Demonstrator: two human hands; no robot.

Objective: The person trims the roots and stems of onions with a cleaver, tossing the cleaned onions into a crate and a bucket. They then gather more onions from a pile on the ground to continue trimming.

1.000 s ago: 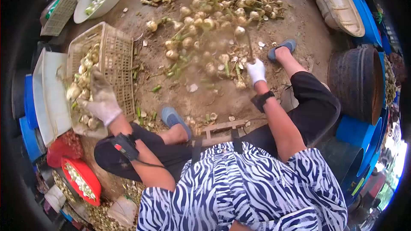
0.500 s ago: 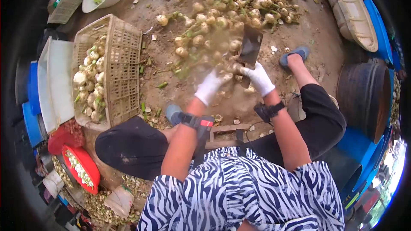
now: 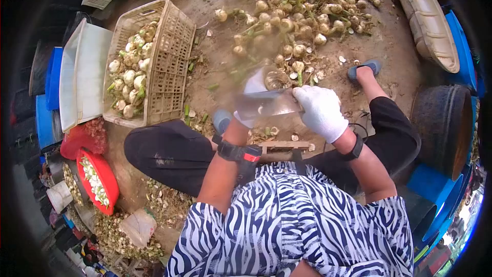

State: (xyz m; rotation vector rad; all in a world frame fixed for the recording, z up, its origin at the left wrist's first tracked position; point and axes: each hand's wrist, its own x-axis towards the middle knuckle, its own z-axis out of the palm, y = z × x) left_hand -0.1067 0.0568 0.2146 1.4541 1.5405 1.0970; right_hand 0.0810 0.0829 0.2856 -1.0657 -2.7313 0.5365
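My right hand [image 3: 322,110], in a white glove, is closed on the handle end of a cleaver [image 3: 269,103], whose broad blade points left. My left hand [image 3: 254,84], also gloved, is partly behind the blade, with its fingers blurred beside a round bulb [image 3: 277,78]. What it grips, if anything, cannot be made out. Beyond both hands lies a pile of bulbs with stems [image 3: 307,7] on the dirt ground, and a bulb with a green stalk [image 3: 298,67] lies close to the cleaver.
A plastic crate [image 3: 169,61] of bulbs stands at left, beside a white tub [image 3: 84,74]. Below it is a red basin [image 3: 114,195] with pale pieces. A dark barrel [image 3: 441,123] stands at right. A wooden piece [image 3: 284,144] lies between my legs.
The cleaver has swung from upright to nearly level, pointing left. My right hand has come nearer and appears larger. The view has shifted, so the crate and pile sit farther right.
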